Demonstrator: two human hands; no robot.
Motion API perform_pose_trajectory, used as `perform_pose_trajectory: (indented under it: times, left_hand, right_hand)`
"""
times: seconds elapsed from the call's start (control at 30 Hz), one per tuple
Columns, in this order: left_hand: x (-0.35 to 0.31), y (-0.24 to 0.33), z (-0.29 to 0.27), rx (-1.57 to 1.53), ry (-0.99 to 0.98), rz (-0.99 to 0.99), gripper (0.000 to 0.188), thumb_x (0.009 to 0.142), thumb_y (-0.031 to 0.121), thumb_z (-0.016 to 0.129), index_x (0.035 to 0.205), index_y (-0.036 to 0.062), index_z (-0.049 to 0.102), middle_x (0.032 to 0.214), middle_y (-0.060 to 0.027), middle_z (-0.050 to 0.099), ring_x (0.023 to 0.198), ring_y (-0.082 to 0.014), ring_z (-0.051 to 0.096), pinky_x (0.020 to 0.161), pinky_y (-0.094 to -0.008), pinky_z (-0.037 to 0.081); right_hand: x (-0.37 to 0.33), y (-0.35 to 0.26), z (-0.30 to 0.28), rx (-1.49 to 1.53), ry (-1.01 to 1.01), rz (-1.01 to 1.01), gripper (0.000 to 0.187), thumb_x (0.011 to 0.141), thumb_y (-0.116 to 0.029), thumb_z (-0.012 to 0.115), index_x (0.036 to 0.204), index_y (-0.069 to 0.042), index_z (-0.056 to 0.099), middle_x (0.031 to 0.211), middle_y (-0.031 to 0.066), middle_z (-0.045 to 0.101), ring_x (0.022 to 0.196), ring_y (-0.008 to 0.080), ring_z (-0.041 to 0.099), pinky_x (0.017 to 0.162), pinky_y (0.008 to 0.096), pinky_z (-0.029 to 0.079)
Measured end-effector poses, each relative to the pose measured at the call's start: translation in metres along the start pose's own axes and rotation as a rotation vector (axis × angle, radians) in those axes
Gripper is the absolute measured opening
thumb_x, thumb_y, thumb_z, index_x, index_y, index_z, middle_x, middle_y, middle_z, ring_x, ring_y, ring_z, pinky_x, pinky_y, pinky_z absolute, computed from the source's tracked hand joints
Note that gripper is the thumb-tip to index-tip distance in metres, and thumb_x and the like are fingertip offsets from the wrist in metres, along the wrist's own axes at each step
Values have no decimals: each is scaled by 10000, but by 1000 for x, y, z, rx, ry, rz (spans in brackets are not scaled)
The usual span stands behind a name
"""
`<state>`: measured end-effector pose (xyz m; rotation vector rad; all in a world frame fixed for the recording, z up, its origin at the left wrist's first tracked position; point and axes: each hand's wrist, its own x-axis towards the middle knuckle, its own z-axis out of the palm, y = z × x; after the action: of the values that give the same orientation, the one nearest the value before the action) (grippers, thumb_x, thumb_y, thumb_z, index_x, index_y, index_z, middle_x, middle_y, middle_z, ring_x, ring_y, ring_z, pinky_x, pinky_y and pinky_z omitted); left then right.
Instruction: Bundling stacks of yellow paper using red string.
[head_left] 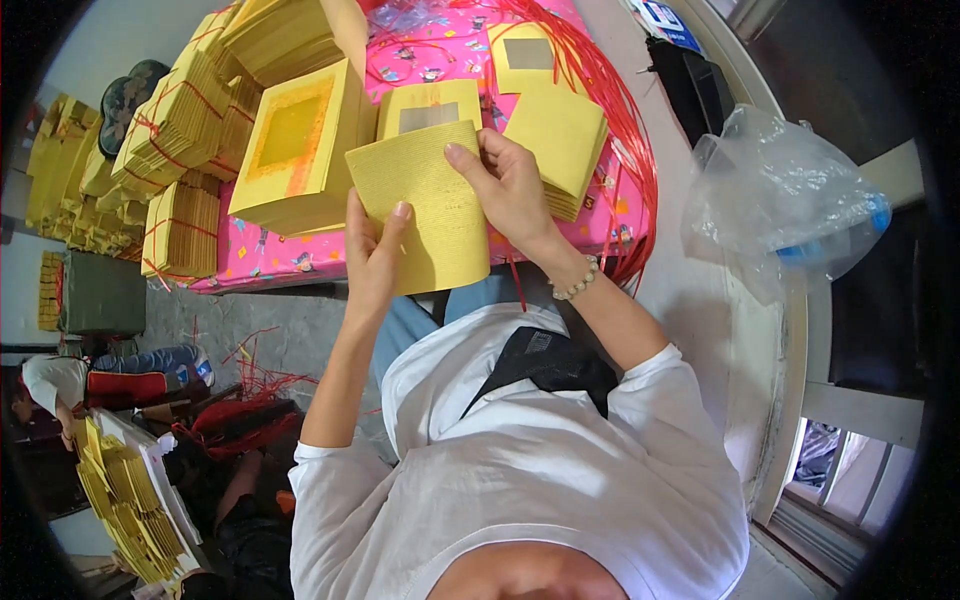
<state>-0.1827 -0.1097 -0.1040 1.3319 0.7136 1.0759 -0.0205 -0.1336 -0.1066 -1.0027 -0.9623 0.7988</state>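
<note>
Between my hands I hold a bundle of yellow paper sheets (436, 225), tilted up over the table's near edge, its rough, lined face toward me. My left hand (374, 245) grips its left edge, thumb on the front. At the upper right, my right hand (508, 188) pinches it, thumb in front and fingers behind. Just behind lies yellow paper with a silvery rectangle (428, 116). To the right of that rests a thick yellow paper stack (558, 140). A taller yellow stack with an orange-edged gold square (294, 136) stands to the left.
Tied paper bundles (165, 120) pile up at the left of the pink patterned table cover (425, 66). Red plastic strands (625, 140) hang along the right edge. A clear plastic bag (785, 195) lies at right. At lower left, another person (60, 385) reaches toward more yellow paper (125, 490).
</note>
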Motion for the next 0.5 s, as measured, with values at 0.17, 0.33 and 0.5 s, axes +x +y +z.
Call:
perform_pose_trajectory:
  times: [0.17, 0.33, 0.5]
  left_hand:
    - [-10, 7, -4, 52, -34, -36, 390, 930, 96, 547, 1283, 24, 398, 1159, -75, 554, 1042, -123, 530, 889, -264, 425]
    - [-17, 8, -4, 60, -39, -57, 329, 940, 94, 531, 1242, 36, 413, 1113, -62, 564, 989, -110, 537, 850, -256, 436]
    - [-20, 13, -7, 101, -10, -94, 320, 938, 96, 535, 1231, 37, 422, 1107, -67, 571, 992, -113, 538, 851, -257, 432]
  right_hand:
    - [-7, -3, 0, 16, 12, 12, 259, 906, -215, 606, 970, 36, 621, 799, 37, 650, 697, 50, 580, 612, 216, 470]
    - [-17, -2, 0, 62, 17, 35, 277, 903, -233, 612, 909, 43, 635, 734, 35, 650, 667, 45, 577, 582, 223, 465]
    - [-40, -1, -7, -127, -134, 184, 269, 924, -199, 595, 999, 57, 623, 876, 33, 659, 765, 38, 583, 663, 195, 474]
